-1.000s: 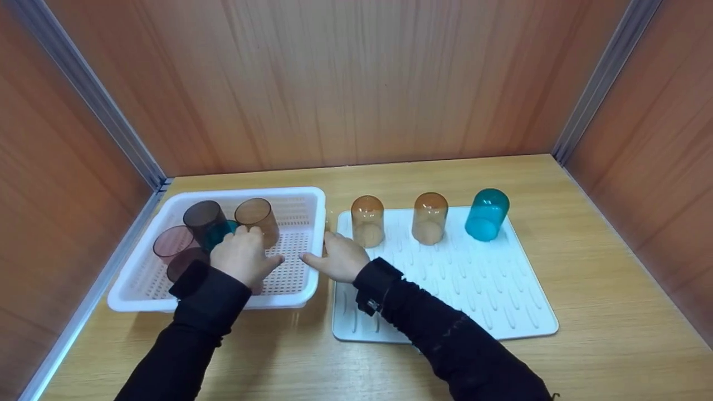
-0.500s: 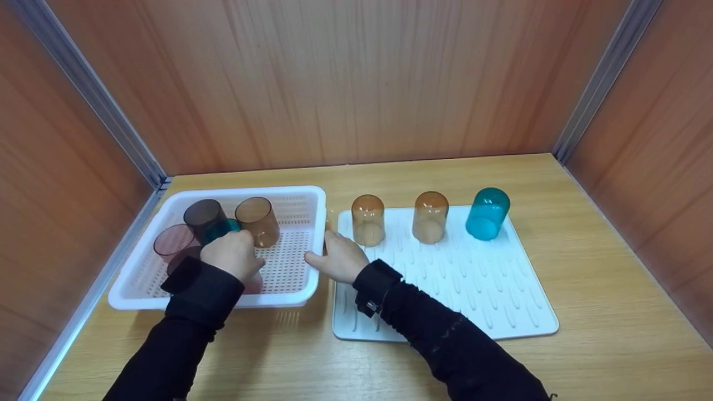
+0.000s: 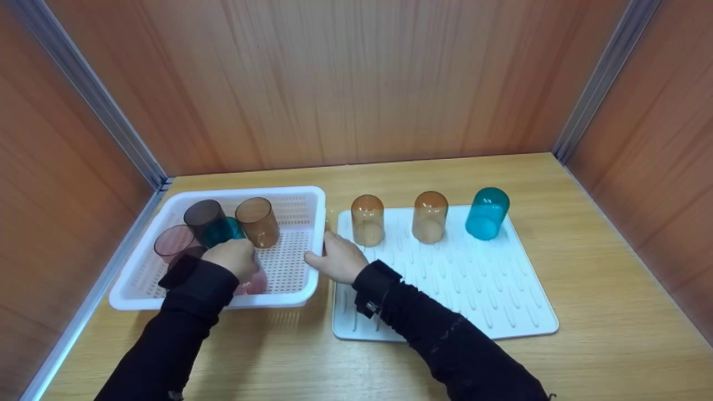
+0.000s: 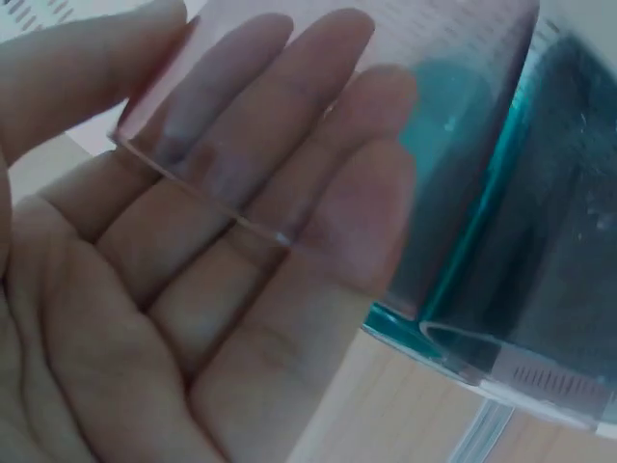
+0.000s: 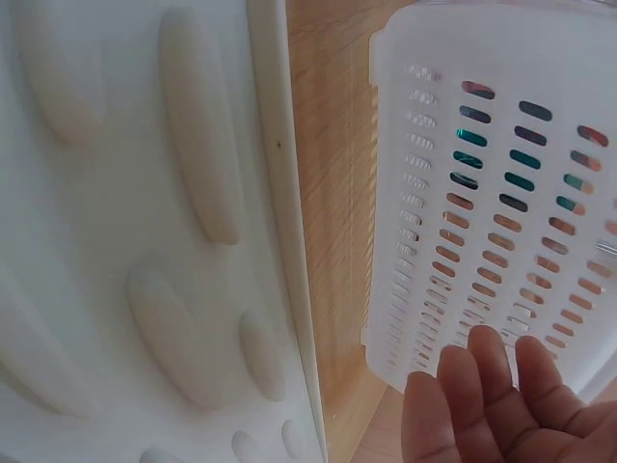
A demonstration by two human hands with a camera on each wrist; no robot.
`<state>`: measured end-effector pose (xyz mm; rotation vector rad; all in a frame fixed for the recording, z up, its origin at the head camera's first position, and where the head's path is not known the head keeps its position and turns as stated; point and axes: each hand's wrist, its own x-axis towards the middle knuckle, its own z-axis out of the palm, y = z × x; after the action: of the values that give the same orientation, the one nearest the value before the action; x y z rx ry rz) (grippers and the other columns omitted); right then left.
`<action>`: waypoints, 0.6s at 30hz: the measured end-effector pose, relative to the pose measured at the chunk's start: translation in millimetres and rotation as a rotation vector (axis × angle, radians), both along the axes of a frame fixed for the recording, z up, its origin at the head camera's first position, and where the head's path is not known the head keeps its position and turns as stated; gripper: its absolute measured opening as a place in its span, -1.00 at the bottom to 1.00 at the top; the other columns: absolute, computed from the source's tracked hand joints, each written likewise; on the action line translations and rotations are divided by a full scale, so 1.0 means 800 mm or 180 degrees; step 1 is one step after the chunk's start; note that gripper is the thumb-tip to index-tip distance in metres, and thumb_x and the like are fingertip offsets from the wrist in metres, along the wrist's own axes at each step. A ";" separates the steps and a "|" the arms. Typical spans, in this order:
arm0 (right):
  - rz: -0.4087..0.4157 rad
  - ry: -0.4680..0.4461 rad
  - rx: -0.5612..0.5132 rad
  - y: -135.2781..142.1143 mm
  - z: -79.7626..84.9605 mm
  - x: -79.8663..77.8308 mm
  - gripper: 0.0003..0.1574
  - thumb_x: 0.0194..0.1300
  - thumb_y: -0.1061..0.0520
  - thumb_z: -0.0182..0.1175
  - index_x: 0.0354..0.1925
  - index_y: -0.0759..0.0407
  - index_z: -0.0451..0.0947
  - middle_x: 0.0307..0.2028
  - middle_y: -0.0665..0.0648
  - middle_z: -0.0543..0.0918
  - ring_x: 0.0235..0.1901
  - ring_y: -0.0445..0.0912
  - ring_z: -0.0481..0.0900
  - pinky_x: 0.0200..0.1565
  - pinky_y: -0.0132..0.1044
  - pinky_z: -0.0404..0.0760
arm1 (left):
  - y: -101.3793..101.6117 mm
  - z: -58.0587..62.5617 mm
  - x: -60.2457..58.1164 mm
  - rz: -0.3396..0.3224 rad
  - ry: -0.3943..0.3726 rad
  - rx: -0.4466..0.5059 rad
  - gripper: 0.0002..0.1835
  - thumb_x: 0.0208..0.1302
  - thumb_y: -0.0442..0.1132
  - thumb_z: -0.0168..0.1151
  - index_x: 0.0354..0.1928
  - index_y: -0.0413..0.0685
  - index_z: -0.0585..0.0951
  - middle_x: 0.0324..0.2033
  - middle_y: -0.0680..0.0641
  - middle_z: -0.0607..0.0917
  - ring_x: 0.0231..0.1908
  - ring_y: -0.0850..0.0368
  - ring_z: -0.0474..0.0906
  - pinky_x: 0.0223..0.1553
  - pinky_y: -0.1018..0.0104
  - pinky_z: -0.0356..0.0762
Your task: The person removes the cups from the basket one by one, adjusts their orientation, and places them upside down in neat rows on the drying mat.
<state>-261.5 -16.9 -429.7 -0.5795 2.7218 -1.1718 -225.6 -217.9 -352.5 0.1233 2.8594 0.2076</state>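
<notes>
My left hand [image 3: 231, 259] reaches into the white plastic basket [image 3: 319, 223] and grips a pink glass [image 3: 257, 282] near the front wall. In the left wrist view the thumb lies at one side of the pink glass [image 4: 453, 39], and the fingers show through its clear wall. A teal glass [image 3: 224, 231] and a dark grey one [image 3: 204, 214] are just beyond that hand. At the basket's right side, my right hand [image 3: 341, 259] holds the rim, thumb over the edge and fingers along the outer wall, as the right wrist view shows.
Also in the basket are a brown glass [image 3: 258, 221], a pink glass [image 3: 175, 243] and a partly hidden dark one. On the white ridged draining mat [image 3: 457, 295] stand two upside-down amber glasses [image 3: 430, 218] and a teal one [image 3: 488, 214]. Wood panels [image 3: 356, 83] enclose the table.
The left hand has moved down and slightly left inside the basket, onto the pink glass, uncovering more of the teal glass. The right hand has hardly moved at the rim.
</notes>
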 end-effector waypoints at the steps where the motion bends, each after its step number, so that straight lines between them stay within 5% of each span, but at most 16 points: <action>1: 0.0001 -0.0017 -0.0011 0.000 0.000 0.000 -0.53 0.13 -0.20 0.03 -0.12 0.07 0.39 -0.40 -0.11 0.50 -0.51 -0.23 0.48 -0.49 -0.35 0.43 | 0.001 0.001 0.001 -0.0003 0.0027 0.0002 -0.92 0.05 -0.33 0.15 -0.46 -0.13 0.63 -0.61 -0.05 0.58 -0.59 0.04 0.44 -0.54 0.16 0.35; 4: 0.0002 -0.0066 -0.0057 0.001 0.000 0.000 -0.51 0.14 -0.20 0.03 -0.10 0.09 0.38 -0.38 -0.10 0.50 -0.50 -0.23 0.49 -0.49 -0.35 0.44 | 0.006 0.004 0.004 -0.0031 0.0239 -0.0065 -0.87 0.00 -0.36 0.13 -0.61 -0.07 0.59 -0.70 -0.02 0.51 -0.64 0.02 0.41 -0.63 0.18 0.30; 9: -0.0016 -0.0144 -0.0146 0.001 0.000 -0.001 -0.50 0.14 -0.19 0.04 -0.08 0.11 0.36 -0.38 -0.10 0.50 -0.50 -0.24 0.50 -0.49 -0.35 0.46 | 0.019 0.014 0.010 -0.0094 0.0918 0.0007 -0.77 -0.03 -0.32 0.08 -0.77 -0.05 0.46 -0.82 -0.02 0.40 -0.76 0.03 0.34 -0.78 0.22 0.19; 15: 0.0089 -0.0003 -0.0199 0.001 -0.002 -0.002 -0.55 0.17 -0.16 0.03 -0.10 0.10 0.41 -0.38 -0.12 0.53 -0.48 -0.26 0.50 -0.45 -0.36 0.46 | 0.038 0.036 0.020 -0.0189 0.2008 0.0294 -0.78 0.13 -0.27 0.05 -0.61 -0.20 0.50 -0.76 -0.14 0.48 -0.72 -0.09 0.44 -0.77 0.04 0.28; 18: 0.0156 0.0044 -0.0250 0.002 -0.002 -0.003 -0.56 0.18 -0.13 0.03 -0.10 0.12 0.44 -0.38 -0.13 0.55 -0.46 -0.28 0.51 -0.43 -0.39 0.46 | 0.051 0.046 0.027 -0.0235 0.2366 0.0456 -0.78 0.17 -0.23 0.08 -0.51 -0.26 0.49 -0.69 -0.19 0.50 -0.66 -0.14 0.47 -0.68 -0.02 0.34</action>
<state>-263.6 -15.5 -431.4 -0.6627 2.6667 -1.2722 -204.1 -176.9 -315.5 0.4108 3.5622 0.4280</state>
